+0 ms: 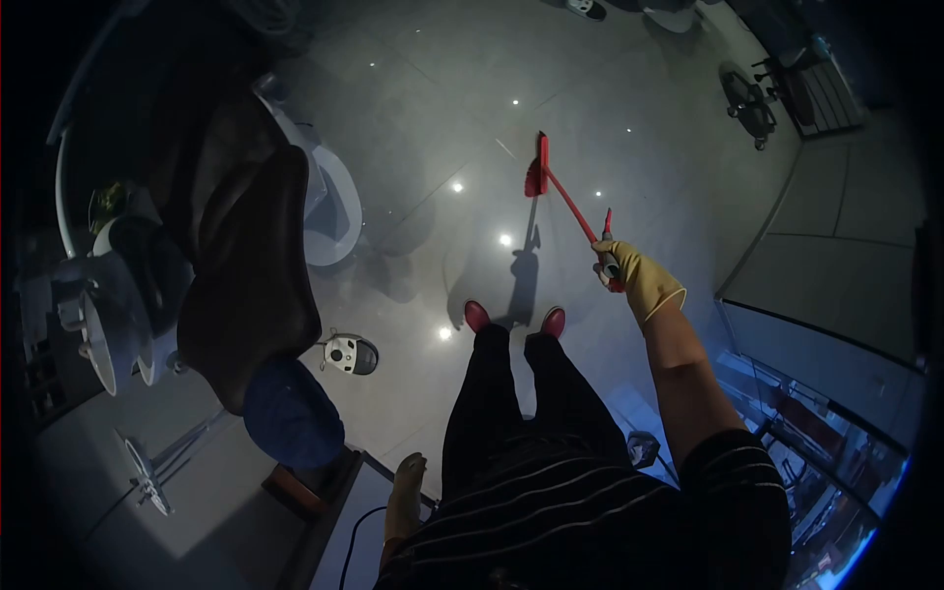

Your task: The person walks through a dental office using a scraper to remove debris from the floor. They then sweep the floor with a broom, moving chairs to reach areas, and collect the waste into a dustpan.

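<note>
My right hand (621, 272), in a yellow rubber glove, is wrapped round the handle of a red broom (570, 202). The hollow grey end of the handle points up toward me from the fist. Ahead of my feet, the broom's red head (539, 165) is at the floor, its bristles toward the left. My left hand (405, 497), also gloved, hangs low at my left side with its fingers stretched downward and nothing visible in it. Beside it runs a black cable (352, 546).
On the left stands a dark padded dental chair (256, 285) with a blue headrest (292, 413) and a pale base (339, 211). A white foot pedal (351, 354) lies on the shiny floor (423, 285). Grey cabinets (787, 265) line the right, near a wheeled stool base (747, 103).
</note>
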### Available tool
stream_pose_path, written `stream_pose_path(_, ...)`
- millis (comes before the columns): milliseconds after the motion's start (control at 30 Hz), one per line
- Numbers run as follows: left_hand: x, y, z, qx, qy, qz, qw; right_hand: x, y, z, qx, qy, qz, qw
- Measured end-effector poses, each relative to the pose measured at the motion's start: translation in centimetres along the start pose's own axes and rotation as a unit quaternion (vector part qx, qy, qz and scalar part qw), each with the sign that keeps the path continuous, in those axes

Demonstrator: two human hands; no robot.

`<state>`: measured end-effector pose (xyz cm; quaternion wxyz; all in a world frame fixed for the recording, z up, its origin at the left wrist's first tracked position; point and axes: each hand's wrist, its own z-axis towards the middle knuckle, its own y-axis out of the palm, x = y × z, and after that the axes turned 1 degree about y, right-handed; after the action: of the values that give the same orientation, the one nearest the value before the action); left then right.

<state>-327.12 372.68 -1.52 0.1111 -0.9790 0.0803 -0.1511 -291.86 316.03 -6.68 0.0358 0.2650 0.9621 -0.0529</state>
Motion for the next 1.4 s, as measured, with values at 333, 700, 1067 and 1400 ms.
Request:
stream_pose_path(333, 1.2, -1.8, 8.3, -0.100, 0.022, -0.047, 0.994, 21.4, -9.8, -15.2, -0.007, 0.003, -0.210, 0.978)
stream_pose_path(700, 4.9, -4.2, 8.6, -0.115, -0.025, 0.101, 0.988, 15.0, -14.3, -3.6, 0.104, -0.029, -0.274, 0.956)
stream_pose_path(1067, 12.4, 5.3, 2.9, -0.035, -0.012, 0.124, 0.992, 33.3, -31.5, -11.3, 0.181, -0.022, -0.139, 0.973)
stream_pose_path(1400, 9.2, 19.2, 3.8, -0.144, 0.024, 0.254, 0.956, 38.0, -54.8, 3.0, -0.069, -0.105, 0.566, 0.815)
